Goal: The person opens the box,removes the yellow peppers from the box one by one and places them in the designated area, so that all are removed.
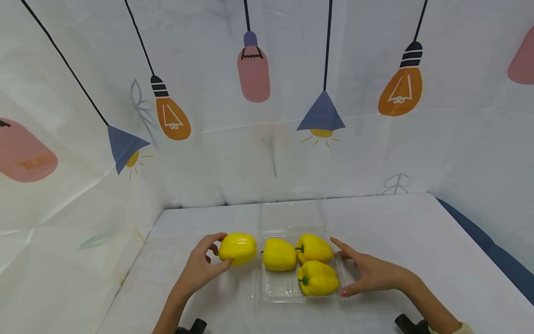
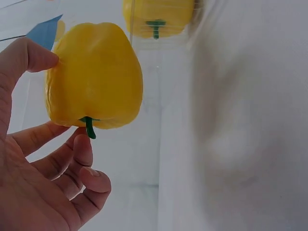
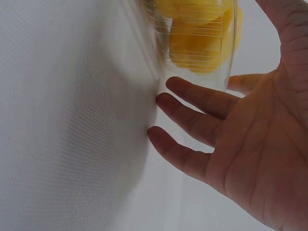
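My left hand point(image 1: 202, 266) pinches a yellow bell pepper point(image 1: 238, 249) between thumb and fingers, just left of a clear plastic clamshell box point(image 1: 279, 293). In the left wrist view this pepper point(image 2: 96, 77) shows its green stem pointing toward the palm. Inside the box lie three more yellow peppers: one on the left point(image 1: 279, 254), one at the back right point(image 1: 314, 248) and one at the front right point(image 1: 318, 278). Spread around the box's right side is my right hand point(image 1: 371, 273), its fingers extended and fingertips right at the clear wall point(image 3: 231, 53).
The box's clear lid point(image 1: 292, 215) lies folded back behind it on the white table point(image 1: 384, 232). A white curtain point(image 1: 217, 162) printed with lamps and bulbs hangs around the back and sides. Dark blue fabric point(image 1: 496, 253) shows beyond the table's right edge.
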Demonstrator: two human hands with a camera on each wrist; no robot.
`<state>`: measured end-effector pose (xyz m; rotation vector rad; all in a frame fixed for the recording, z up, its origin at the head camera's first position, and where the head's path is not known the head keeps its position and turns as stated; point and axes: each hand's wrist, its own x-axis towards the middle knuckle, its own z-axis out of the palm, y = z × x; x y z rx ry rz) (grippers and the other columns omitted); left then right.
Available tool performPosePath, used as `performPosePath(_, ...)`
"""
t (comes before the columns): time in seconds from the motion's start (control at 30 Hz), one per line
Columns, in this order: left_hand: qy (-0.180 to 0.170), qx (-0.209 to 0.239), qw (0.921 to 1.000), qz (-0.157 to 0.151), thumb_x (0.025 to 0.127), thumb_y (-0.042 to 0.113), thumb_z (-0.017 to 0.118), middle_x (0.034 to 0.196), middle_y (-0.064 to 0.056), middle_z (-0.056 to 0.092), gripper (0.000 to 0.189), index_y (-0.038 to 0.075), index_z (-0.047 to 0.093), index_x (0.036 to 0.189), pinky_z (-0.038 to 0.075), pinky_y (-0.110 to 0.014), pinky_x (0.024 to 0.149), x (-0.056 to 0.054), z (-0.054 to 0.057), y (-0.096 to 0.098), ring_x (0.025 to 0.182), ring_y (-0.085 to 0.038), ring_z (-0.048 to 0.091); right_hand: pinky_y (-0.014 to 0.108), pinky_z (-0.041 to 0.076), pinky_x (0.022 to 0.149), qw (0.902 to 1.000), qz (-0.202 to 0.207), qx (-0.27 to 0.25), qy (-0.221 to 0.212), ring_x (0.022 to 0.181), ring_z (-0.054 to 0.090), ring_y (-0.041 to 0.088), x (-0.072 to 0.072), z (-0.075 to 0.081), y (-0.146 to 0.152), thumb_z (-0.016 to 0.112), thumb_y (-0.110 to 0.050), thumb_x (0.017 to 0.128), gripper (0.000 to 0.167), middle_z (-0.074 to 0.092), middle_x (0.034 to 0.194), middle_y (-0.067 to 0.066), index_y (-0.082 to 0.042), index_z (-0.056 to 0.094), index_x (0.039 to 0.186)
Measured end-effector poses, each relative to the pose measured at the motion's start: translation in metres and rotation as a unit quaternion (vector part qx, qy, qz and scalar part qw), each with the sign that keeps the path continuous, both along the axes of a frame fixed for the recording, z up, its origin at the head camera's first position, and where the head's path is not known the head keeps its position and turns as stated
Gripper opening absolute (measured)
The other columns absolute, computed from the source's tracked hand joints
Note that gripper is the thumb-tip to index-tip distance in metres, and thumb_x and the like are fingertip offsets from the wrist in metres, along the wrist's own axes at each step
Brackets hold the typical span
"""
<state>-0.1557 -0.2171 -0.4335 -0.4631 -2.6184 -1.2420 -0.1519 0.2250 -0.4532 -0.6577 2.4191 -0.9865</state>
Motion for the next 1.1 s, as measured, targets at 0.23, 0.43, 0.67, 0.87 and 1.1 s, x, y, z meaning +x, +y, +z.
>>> performPosePath(0.23, -0.016, -0.011, 0.9997, 0.017, 0.071, 0.018, 0.082, 0.113, 0.005, 0.056, 0.059, 0.018, 0.056, 0.124, 0.044, -0.029, 0.063, -0.001, -0.003, -0.002, 0.083, -0.018, 0.05, 0.067, 0.028, 0.096, 1.0, 0.002, -0.001, 0.002, 0.129, 0.036, 0.041, 0.0, -0.002, 0.001, 0.076, -0.043, 0.076, 0.11, 0.042, 0.14, 0.016, -0.028, -0.002, 0.152)
performPosePath(0.43, -0.025, -0.024, 0.9987, 0.037, 0.07, 0.019, 0.082, 0.112, 0.003, 0.056, 0.059, 0.017, 0.057, 0.124, 0.045, -0.035, 0.068, -0.004, -0.007, -0.006, 0.083, -0.018, 0.05, 0.067, 0.029, 0.096, 1.0, 0.003, -0.003, 0.004, 0.129, 0.036, 0.041, 0.0, -0.002, 0.0, 0.076, -0.043, 0.076, 0.109, 0.042, 0.14, 0.017, -0.028, -0.002, 0.152)
performPosePath(0.67, -0.031, -0.045, 0.9974, 0.048, 0.07, 0.019, 0.082, 0.11, 0.003, 0.057, 0.058, 0.017, 0.058, 0.122, 0.044, -0.031, 0.069, -0.009, -0.014, -0.009, 0.082, -0.017, 0.05, 0.067, 0.029, 0.096, 1.0, 0.002, -0.001, 0.006, 0.129, 0.036, 0.041, 0.0, -0.002, 0.001, 0.076, -0.044, 0.076, 0.11, 0.042, 0.14, 0.016, -0.029, -0.002, 0.152)
performPosePath(0.87, -0.037, -0.079, 0.9943, 0.061, 0.07, 0.022, 0.081, 0.111, 0.001, 0.056, 0.059, 0.014, 0.057, 0.123, 0.043, -0.027, 0.067, -0.01, -0.018, -0.006, 0.083, -0.017, 0.05, 0.068, 0.028, 0.096, 1.0, 0.001, -0.002, 0.009, 0.13, 0.035, 0.042, 0.0, -0.003, 0.0, 0.077, -0.044, 0.075, 0.11, 0.041, 0.14, 0.017, -0.028, -0.002, 0.152)
performPosePath(1.1, -0.049, -0.134, 0.9861, 0.086, 0.072, 0.024, 0.077, 0.121, -0.007, 0.053, 0.063, 0.01, 0.054, 0.128, 0.047, -0.034, 0.076, -0.013, -0.021, -0.002, 0.091, -0.019, 0.053, 0.068, 0.029, 0.096, 1.0, -0.001, -0.003, 0.004, 0.13, 0.036, 0.041, 0.0, -0.003, 0.001, 0.077, -0.043, 0.075, 0.11, 0.041, 0.141, 0.017, -0.03, -0.002, 0.151)
